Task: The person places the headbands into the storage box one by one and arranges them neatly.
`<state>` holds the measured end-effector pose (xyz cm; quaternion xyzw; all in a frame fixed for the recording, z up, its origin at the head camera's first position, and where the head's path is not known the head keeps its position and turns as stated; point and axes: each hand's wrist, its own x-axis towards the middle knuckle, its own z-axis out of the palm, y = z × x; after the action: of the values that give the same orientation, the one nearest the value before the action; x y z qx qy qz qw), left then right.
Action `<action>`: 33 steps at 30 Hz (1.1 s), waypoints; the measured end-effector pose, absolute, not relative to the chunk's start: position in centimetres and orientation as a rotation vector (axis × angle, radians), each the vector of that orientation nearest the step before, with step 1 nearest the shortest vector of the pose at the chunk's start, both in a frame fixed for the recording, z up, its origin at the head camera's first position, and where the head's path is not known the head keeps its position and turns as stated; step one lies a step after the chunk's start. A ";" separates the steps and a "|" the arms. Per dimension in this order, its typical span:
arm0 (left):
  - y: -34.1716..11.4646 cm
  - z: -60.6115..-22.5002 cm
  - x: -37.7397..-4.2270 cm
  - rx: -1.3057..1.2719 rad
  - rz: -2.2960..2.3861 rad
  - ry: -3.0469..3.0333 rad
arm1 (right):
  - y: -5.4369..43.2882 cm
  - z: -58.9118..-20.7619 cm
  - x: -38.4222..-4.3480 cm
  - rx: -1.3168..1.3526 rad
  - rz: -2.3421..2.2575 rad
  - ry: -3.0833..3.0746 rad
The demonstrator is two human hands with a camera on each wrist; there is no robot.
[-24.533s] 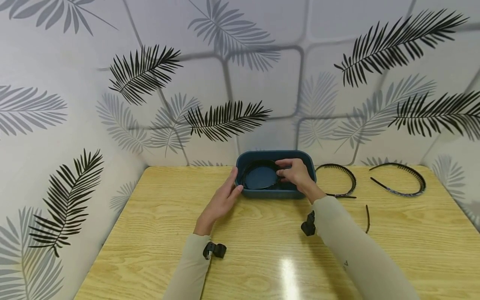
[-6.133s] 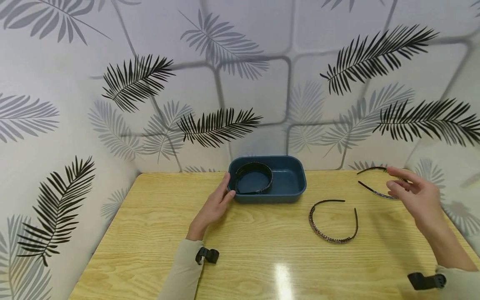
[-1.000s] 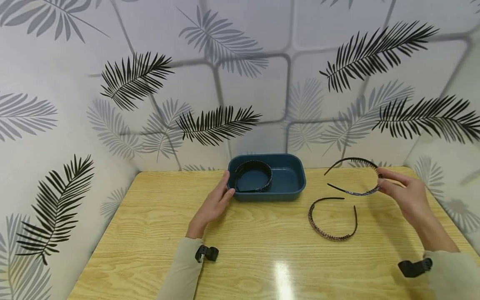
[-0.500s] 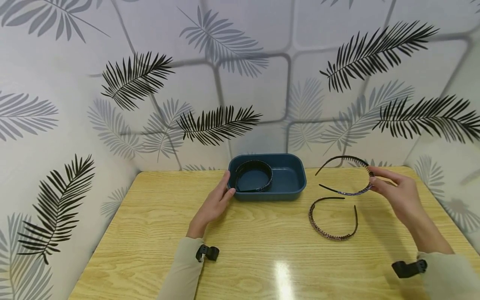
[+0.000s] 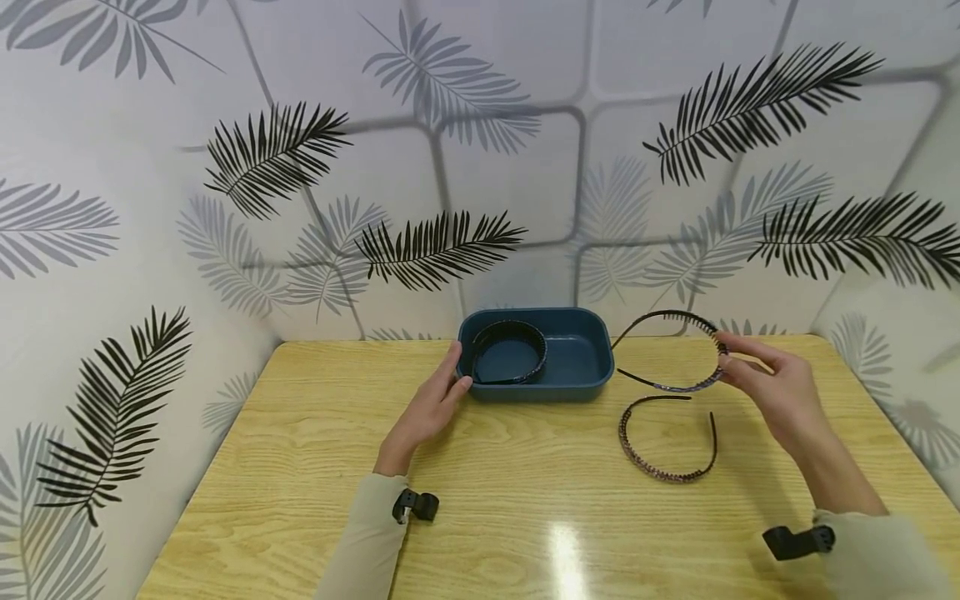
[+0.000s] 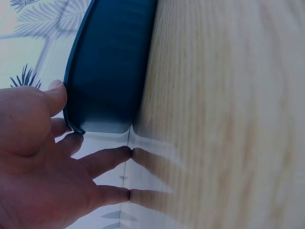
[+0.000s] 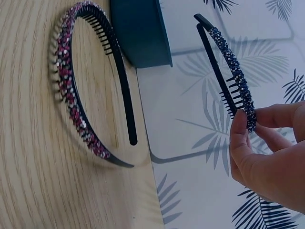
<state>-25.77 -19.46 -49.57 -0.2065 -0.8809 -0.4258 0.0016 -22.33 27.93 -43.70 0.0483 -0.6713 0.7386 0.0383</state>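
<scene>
My right hand (image 5: 780, 392) pinches a black toothed headband (image 7: 238, 81) studded with dark blue sparkles between thumb and fingertips. Raised above the table, its free ends point left, and one overlaps the right edge of the blue box (image 5: 573, 392) in the head view. My left hand (image 5: 423, 408) rests at the box's left end, thumb by the front rim and spread fingers along the end wall. Two lower fingertips (image 6: 125, 152) reach the table surface. Inside the box, on its left side, lies a dark headband (image 5: 542, 358). Below the raised headband, a pink-and-silver sparkly headband (image 7: 64, 71) lies on the table.
The wooden table (image 5: 315, 467) backs onto a wall (image 5: 517, 183) with a leaf pattern. The box stands close to that wall. A black wrist camera (image 5: 798, 542) sits on the right sleeve, another camera (image 5: 416, 505) on the left.
Over the last second my right hand has carried the blue-sparkled headband leftward, closer to the box. Earlier it was reaching for that headband at the back right. My left hand stays put.
</scene>
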 end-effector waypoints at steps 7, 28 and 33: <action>-19.5 -49.6 -25.7 -0.643 -1.344 -2.772 | 26.5 -43.8 -22.3 0.207 2.307 -2.012; -19.5 -49.7 -25.8 -0.654 -1.321 -2.767 | 21.6 -43.9 -23.2 0.244 2.281 -2.053; -19.5 -49.7 -25.9 -0.658 -1.328 -2.762 | 20.1 -43.9 -23.7 0.253 2.300 -2.033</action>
<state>-25.87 -19.48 -49.72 -0.2098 -0.8812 -0.4236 0.0034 -23.73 20.14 -43.90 0.0821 -0.6597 0.7464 0.0310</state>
